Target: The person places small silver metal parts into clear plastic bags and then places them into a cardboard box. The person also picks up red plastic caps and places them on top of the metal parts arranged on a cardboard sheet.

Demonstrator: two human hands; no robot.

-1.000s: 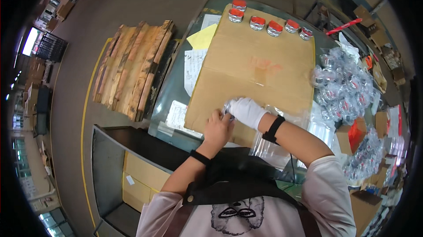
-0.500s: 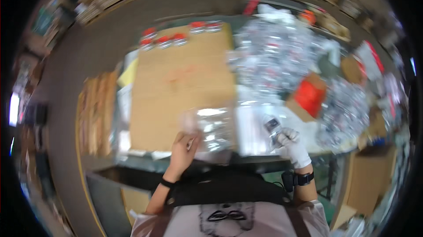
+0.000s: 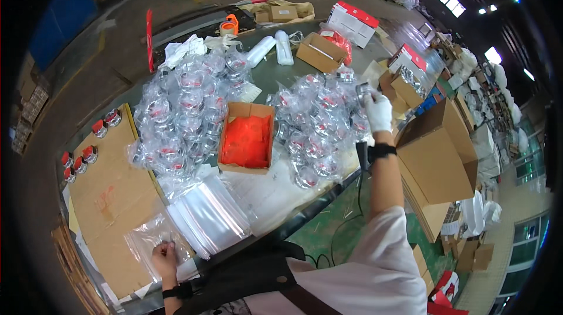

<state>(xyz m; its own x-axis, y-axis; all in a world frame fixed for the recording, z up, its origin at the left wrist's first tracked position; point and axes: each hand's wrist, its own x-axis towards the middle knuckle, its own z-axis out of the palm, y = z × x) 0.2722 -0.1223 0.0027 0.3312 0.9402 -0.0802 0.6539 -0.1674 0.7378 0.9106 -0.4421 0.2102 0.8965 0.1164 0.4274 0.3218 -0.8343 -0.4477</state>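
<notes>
My left hand (image 3: pixel 164 254) pinches the edge of a clear plastic bag (image 3: pixel 149 239) lying on a brown cardboard sheet (image 3: pixel 108 198) at the lower left. My right hand (image 3: pixel 377 110), in a white glove, is stretched out to the right and holds a small bagged round part (image 3: pixel 363 88) above a pile of clear-bagged round parts (image 3: pixel 319 127). A stack of empty clear bags (image 3: pixel 208 218) lies between my two hands.
A second heap of bagged parts (image 3: pixel 182 116) lies left of an open box of orange pieces (image 3: pixel 246 139). Several red-capped parts (image 3: pixel 79 159) line the cardboard's far-left edge. Cardboard boxes (image 3: pixel 437 162) stand at the right; more boxes (image 3: pixel 319 51) and a tape roll (image 3: pixel 230 25) sit at the back.
My view has swung to the right. My right hand has reached further out over the pile of bagged parts. My left hand still holds the clear bag.
</notes>
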